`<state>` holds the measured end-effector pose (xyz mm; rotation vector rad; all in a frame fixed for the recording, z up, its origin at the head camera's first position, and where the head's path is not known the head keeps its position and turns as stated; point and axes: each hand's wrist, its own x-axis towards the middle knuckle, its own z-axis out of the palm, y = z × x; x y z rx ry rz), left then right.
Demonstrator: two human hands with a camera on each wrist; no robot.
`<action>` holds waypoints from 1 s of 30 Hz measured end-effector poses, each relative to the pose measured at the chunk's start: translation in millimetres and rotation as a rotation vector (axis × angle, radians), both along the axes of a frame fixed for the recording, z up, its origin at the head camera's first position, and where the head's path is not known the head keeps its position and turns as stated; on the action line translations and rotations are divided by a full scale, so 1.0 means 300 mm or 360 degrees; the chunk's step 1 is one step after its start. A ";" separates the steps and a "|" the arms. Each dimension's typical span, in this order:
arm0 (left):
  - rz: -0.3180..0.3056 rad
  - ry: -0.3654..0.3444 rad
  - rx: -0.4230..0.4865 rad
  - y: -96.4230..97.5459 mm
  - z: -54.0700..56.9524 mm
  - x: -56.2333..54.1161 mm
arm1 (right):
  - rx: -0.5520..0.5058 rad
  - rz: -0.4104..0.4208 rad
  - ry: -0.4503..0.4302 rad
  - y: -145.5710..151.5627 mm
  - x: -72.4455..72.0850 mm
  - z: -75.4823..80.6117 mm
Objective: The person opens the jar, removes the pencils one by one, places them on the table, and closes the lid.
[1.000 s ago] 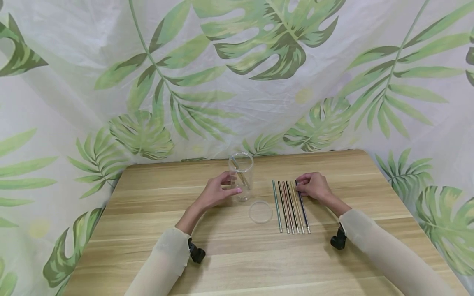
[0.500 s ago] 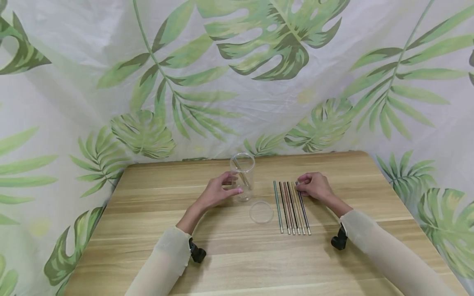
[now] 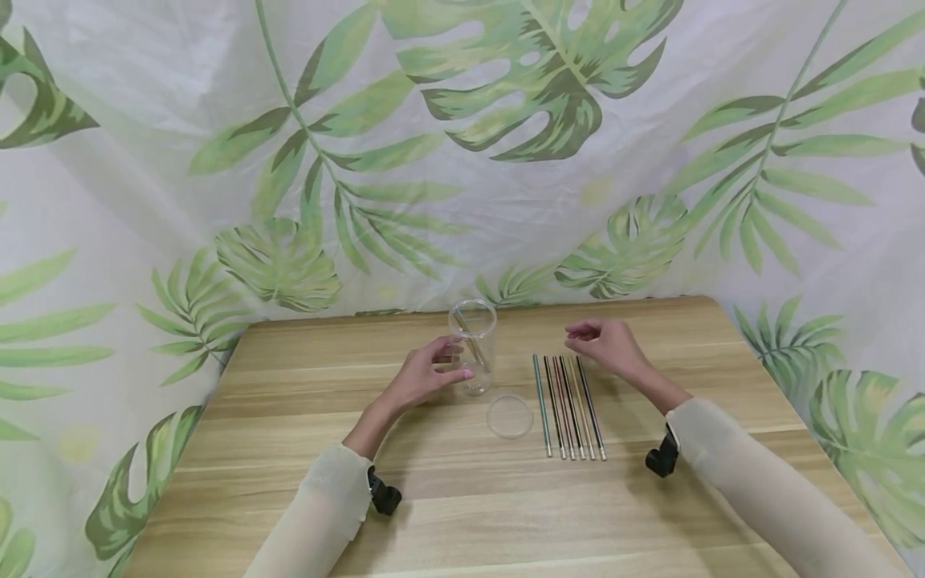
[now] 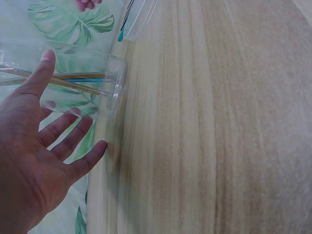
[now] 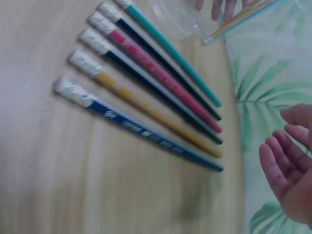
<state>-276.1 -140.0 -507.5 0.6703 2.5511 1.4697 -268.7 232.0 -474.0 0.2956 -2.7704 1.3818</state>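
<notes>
Head view: our right hand (image 3: 607,345), empty, had lifted off the slender dark-blue pencil (image 3: 591,407), leaving it rightmost in the multicoloured pencil row (image 3: 572,407); our left hand (image 3: 419,376) loosely gripped the clear plastic cup (image 3: 488,347).

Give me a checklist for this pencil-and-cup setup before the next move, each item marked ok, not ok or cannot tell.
1. Clear cup upright: ok.
2. Cup mouth uncovered: ok, the clear lid lies on the table.
3. Left hand around the cup: ok; how firmly, cannot tell.
4. Pencil in the right hand: not ok, it holds nothing.
5. Six loose pencils side by side: ok.
6. Exact count of pencils inside the cup: cannot tell.
</notes>
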 end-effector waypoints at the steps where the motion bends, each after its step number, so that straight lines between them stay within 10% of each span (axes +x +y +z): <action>1: 0.0000 0.0003 -0.0001 0.000 -0.001 0.000 | -0.0001 0.0025 0.0010 -0.006 -0.001 0.012; 30: 0.0008 0.0007 0.0013 0.002 0.001 0.008 | -0.0289 0.0651 0.0173 -0.211 -0.047 0.343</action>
